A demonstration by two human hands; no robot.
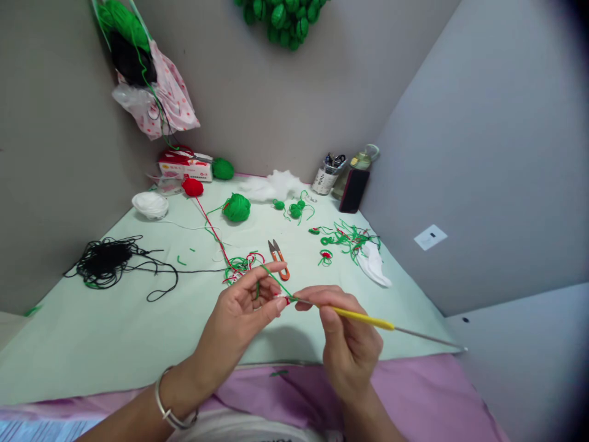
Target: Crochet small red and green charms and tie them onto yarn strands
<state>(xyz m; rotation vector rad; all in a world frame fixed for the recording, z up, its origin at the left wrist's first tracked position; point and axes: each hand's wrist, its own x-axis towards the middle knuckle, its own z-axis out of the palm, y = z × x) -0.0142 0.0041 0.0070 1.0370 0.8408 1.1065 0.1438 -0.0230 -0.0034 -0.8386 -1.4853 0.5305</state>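
Yellow hook (363, 317) clamped in my right hand (352, 341), I pinch the small crochet piece (287, 299) in my left hand (237, 316), at the frame's centre; pale cloth (151, 344) spreads lower left, its front edge running below the piece.

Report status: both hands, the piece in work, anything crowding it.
Left hand pinching small piece, green yarn strung to it. Right hand gripping yellow-handled hook, front end at piece. Orange-handled snips, tangled yarn just beyond left hand; nothing blocking.
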